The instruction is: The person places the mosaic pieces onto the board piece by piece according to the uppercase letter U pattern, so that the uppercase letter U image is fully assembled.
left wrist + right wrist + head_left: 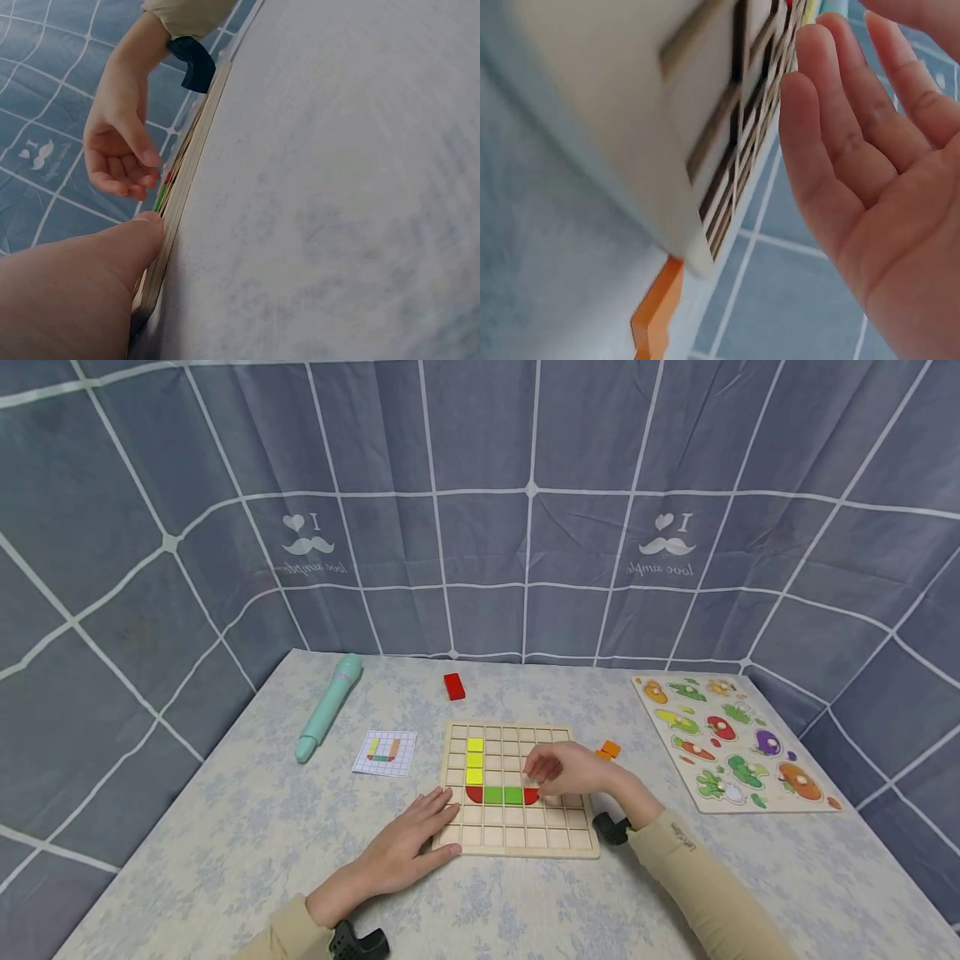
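A square wooden grid board (517, 835) lies at the middle of the table. On its left side stands a column of yellow squares (475, 760). Below runs a row with two green squares (503, 795) between two red rounded pieces (474, 794). My left hand (408, 843) rests with straight fingers at the board's left edge, its thumb (142, 229) on the rim in the left wrist view. Above the right red piece hovers my right hand (566, 768), fingers loosely bent. No piece shows in the right palm (900, 217) in the right wrist view.
Orange pieces (611, 749) lie just right of the board, and a red block (454, 687) sits behind it. A pattern card (385, 753) and a mint-green microphone-shaped stick (328, 710) are at left. A vegetable puzzle board (731, 802) occupies the right. Curtains surround the table.
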### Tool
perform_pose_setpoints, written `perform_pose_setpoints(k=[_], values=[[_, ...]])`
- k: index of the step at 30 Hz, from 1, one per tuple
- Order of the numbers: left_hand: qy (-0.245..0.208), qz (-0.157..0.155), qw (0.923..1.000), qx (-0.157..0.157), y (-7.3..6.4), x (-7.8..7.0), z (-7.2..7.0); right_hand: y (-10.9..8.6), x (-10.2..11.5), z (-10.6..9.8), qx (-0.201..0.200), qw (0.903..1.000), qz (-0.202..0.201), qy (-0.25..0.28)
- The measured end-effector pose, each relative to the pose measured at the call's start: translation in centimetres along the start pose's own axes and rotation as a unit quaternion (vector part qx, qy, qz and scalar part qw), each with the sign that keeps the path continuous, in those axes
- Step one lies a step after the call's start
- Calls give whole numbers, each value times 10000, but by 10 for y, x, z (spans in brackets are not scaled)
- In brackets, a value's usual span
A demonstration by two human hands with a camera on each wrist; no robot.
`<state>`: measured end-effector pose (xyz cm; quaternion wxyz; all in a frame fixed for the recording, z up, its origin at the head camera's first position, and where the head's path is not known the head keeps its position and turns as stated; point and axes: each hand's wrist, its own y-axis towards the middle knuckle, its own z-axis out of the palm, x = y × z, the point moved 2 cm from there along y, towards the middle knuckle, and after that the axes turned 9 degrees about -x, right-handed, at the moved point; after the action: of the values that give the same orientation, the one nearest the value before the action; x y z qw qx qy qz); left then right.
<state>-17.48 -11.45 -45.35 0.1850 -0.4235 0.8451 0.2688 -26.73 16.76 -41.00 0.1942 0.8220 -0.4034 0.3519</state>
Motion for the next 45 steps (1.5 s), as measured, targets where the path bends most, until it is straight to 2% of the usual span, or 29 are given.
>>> perform_pose_setpoints(k=[9, 13, 19, 24, 33, 45], values=[[2, -18, 10000, -7, 0, 0, 1, -18, -11, -28, -727, 9967, 149, 326], [4, -18, 10000, -8, 0, 0, 0, -25, -29, -36, -1060, 9929, 353, 417], [41, -18, 10000, 3, -1, 0, 0, -34, -46, -42, -1340, 9876, 623, 538], [4, -27, 10000, 21, 0, 0, 0, -38, -54, -46, -1377, 9861, 745, 557], [47, -5, 10000, 13, 0, 0, -1, -42, -66, -48, -1374, 9864, 707, 554], [53, -15, 10000, 2, 0, 0, 0, -41, -72, -46, -1385, 9851, 989, 250]])
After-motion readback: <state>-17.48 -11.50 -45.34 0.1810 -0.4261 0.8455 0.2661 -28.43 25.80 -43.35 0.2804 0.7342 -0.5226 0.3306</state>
